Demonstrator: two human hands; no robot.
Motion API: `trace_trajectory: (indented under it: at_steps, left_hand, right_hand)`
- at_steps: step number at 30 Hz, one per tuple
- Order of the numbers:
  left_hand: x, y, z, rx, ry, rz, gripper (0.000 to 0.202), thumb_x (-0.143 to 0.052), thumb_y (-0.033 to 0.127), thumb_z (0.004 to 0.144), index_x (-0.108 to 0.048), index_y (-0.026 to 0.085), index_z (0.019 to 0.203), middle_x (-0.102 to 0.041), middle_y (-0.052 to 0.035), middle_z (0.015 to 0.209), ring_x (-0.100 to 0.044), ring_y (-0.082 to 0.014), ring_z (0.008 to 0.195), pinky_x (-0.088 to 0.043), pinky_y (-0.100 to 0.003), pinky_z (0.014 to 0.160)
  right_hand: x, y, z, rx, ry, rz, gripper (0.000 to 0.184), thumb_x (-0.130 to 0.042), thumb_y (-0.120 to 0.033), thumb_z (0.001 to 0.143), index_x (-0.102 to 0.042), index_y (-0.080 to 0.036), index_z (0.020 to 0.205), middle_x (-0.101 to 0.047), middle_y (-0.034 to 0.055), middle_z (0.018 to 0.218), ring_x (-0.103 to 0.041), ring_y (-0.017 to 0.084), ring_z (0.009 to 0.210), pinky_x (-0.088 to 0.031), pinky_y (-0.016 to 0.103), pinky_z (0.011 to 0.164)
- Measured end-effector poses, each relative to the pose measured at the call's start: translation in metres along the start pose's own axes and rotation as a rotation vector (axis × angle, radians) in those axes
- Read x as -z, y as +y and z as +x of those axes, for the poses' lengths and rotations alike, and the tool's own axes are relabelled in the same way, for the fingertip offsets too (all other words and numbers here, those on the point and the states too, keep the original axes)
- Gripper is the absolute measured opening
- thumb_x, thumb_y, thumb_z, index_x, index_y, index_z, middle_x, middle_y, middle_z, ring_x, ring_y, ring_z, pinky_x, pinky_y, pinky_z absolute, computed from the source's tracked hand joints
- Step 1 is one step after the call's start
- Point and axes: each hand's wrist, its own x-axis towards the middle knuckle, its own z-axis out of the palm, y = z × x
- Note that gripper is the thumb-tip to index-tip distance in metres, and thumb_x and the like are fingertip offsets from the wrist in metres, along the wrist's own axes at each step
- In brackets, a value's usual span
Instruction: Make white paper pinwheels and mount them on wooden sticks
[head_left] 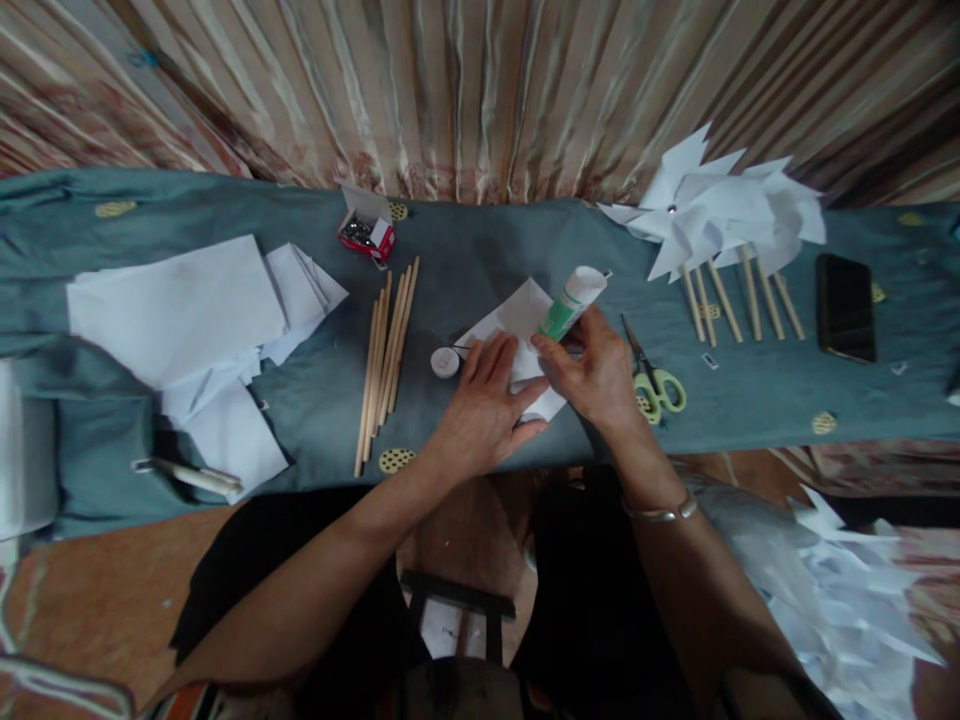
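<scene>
Left hand point(487, 405) flat, open, pinning paper square point(517, 315) steady; right hand point(592, 375) clamped round glue tube point(574, 300), nozzle tilted onto paper

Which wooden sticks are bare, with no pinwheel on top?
The loose bundle left of the left hand; the sticks past the scissors carry white paper pinwheels.

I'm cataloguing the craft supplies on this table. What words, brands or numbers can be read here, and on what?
No text can be read in this view.
Glue tube in the right hand: green label, print too blurred to read.
Red box: markings too small to read.
Phone: screen dark, nothing shown.
Folded paper under the left hand: plain white, no print visible.
</scene>
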Motion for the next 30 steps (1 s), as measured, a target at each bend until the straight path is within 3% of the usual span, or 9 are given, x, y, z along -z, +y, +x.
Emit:
trace_trajectory:
  at_steps: [20, 30]
  left_hand:
    - [0.001, 0.0, 0.0, 0.003, -0.023, 0.027, 0.042, -0.064, 0.043, 0.085, -0.064, 0.02, 0.12, -0.038, -0.0164, 0.152, -0.027, -0.039, 0.144, -0.02, -0.064, 0.116]
    - [0.001, 0.001, 0.001, 0.004, -0.017, 0.027, 0.051, -0.066, 0.041, 0.084, -0.058, 0.022, 0.13, -0.038, -0.0184, 0.152, -0.028, -0.04, 0.143, -0.021, -0.065, 0.114]
  right_hand:
    - [-0.001, -0.009, -0.007, 0.033, -0.046, 0.018, 0.034, -0.06, -0.056, 0.084, -0.053, -0.023, 0.088, -0.066, 0.0023, 0.075, -0.064, 0.022, 0.069, -0.048, 0.035, 0.063]
    - [0.007, 0.0, -0.009, 0.035, -0.006, -0.002, 0.032, -0.062, -0.054, 0.084, -0.054, -0.023, 0.089, -0.067, 0.0013, 0.076, -0.065, 0.02, 0.068, -0.048, 0.032, 0.062]
